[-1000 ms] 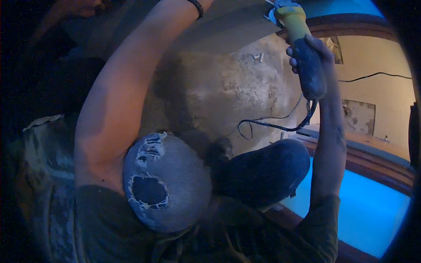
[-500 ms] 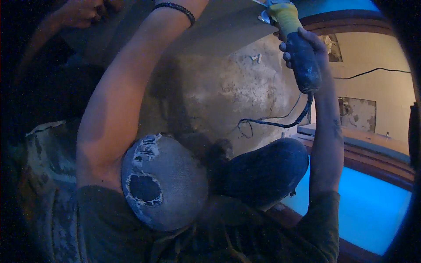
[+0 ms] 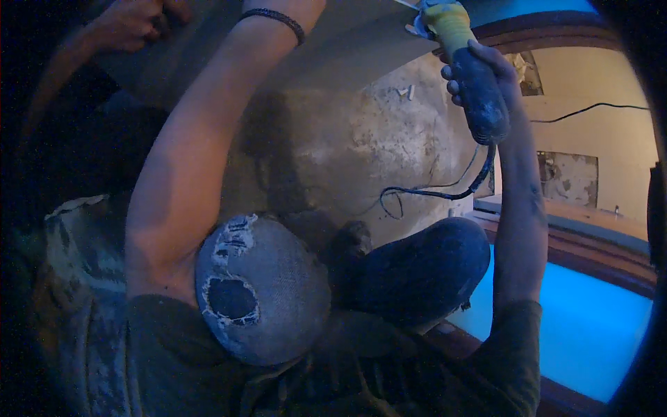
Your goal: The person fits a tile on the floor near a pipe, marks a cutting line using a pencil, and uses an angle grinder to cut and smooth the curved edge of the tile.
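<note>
My right hand [image 3: 486,76] is wrapped round the dark handle of a yellow-and-black angle grinder [image 3: 472,90], held up near the top edge. Its cord [image 3: 458,194] hangs down and loops beside my right forearm. My left hand [image 3: 299,10] reaches past the top edge beside a grey surface [image 3: 368,42], left of the grinder; its fingers are out of view, so its grip is unclear. A dark braided band circles my left wrist. My knees show below, the left one in torn, dusty denim [image 3: 264,292].
A co-worker's hand [image 3: 139,24] is at the top left. A stained plaster surface [image 3: 389,139] fills the middle. At the right are a pale wall [image 3: 590,160] with a dark cable and patched openings, a brown wooden frame [image 3: 625,267] and a bright blue pane [image 3: 570,320].
The grinder and my right hand have shifted slightly left and up in the view. My left hand has come down into view slightly, and more of the co-worker's hand shows at top left.
</note>
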Demonstrator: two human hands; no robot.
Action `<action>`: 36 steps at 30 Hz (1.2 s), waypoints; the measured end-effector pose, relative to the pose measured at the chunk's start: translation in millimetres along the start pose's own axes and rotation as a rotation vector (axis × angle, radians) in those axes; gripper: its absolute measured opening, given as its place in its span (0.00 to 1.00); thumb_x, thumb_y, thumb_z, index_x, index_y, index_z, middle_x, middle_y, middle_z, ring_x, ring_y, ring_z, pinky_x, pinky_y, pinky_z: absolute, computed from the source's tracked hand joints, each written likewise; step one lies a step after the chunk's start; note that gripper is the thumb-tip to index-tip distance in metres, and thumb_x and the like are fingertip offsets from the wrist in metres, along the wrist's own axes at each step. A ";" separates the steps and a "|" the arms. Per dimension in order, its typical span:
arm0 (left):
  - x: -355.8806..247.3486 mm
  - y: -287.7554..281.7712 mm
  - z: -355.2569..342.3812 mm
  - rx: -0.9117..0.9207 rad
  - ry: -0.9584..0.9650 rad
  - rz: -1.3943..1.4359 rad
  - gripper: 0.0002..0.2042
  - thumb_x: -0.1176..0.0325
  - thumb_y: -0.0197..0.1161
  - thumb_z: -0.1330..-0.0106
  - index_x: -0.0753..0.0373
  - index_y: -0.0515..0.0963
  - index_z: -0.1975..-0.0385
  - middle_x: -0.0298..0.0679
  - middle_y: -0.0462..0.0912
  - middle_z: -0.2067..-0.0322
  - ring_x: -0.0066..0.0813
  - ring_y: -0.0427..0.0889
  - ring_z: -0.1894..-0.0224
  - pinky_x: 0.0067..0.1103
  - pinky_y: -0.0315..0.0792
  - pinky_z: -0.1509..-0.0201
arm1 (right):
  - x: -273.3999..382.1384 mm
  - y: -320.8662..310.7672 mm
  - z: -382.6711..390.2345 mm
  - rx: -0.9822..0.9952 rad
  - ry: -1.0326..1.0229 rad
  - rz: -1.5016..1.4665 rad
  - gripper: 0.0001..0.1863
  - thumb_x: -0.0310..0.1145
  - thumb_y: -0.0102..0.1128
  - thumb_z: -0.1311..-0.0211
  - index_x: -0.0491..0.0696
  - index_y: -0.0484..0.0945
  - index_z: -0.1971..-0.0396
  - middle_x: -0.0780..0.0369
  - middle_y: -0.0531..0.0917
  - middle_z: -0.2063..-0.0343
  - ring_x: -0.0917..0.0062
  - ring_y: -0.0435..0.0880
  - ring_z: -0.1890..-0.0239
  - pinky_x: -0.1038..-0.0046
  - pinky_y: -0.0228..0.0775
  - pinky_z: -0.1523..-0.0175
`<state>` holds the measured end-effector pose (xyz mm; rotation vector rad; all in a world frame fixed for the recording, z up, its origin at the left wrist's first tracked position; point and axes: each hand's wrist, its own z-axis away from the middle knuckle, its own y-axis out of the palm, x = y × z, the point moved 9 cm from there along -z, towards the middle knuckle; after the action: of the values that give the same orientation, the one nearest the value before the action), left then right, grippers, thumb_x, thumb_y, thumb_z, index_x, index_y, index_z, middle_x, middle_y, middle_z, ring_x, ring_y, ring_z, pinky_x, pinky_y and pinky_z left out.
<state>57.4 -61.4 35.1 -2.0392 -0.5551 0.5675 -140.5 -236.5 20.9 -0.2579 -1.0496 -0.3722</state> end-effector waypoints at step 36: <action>2.9 -2.4 -85.9 0.167 0.168 -0.088 0.23 0.52 0.66 0.41 0.59 0.72 0.50 0.48 0.81 0.59 0.45 0.80 0.53 0.33 0.73 0.51 | 46.8 -85.0 41.6 0.034 -0.439 -0.243 0.26 0.46 0.66 0.49 0.43 0.73 0.56 0.63 0.79 0.74 0.78 0.79 0.78 0.76 0.74 0.72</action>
<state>109.8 -114.9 77.3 -1.8739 -0.4786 0.3733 -188.2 -306.1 84.4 -0.1846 -1.5253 -0.5302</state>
